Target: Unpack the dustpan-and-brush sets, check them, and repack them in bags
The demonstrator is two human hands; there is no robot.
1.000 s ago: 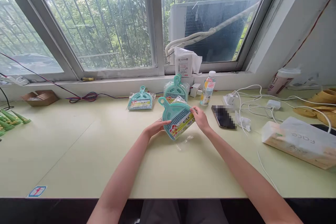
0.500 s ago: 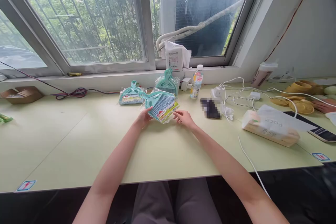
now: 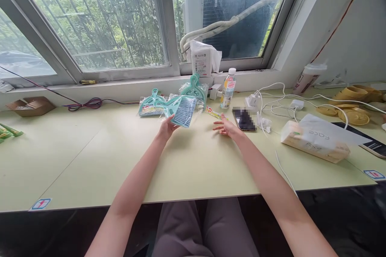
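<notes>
The person's left hand (image 3: 167, 128) grasps a small teal dustpan (image 3: 171, 106) by its near edge, with a blue-bristled brush (image 3: 185, 111) lying against it and clear plastic around the set. The set is tilted above the middle of the table (image 3: 126, 172), its handle end pointing toward the left.

The right hand (image 3: 228, 126), just right of the set, holds one end of a narrow yellow-and-red card (image 3: 212, 112) at the thumb; the other fingers are loosely spread. The card stands apart from the dustpan.

Behind the left hand, a second wrapped dustpan (image 3: 147, 109) lies on the table, its label facing forward and partly covered by the held set. Beyond the held set, below the window, more teal dustpans (image 3: 193, 91) stand close together in plastic.

A bottle (image 3: 228, 91) stands beyond the right hand, with a white box (image 3: 215, 92) beside it. A phone (image 3: 245, 119), its screen partly blurred, lies just right of that hand. Past it are a crumpled tissue (image 3: 264, 123), white cables (image 3: 275, 109) and a large tissue pack (image 3: 313, 144). At the far left, an open cardboard box (image 3: 37, 106) sits near a bundled dark cable (image 3: 87, 105).
</notes>
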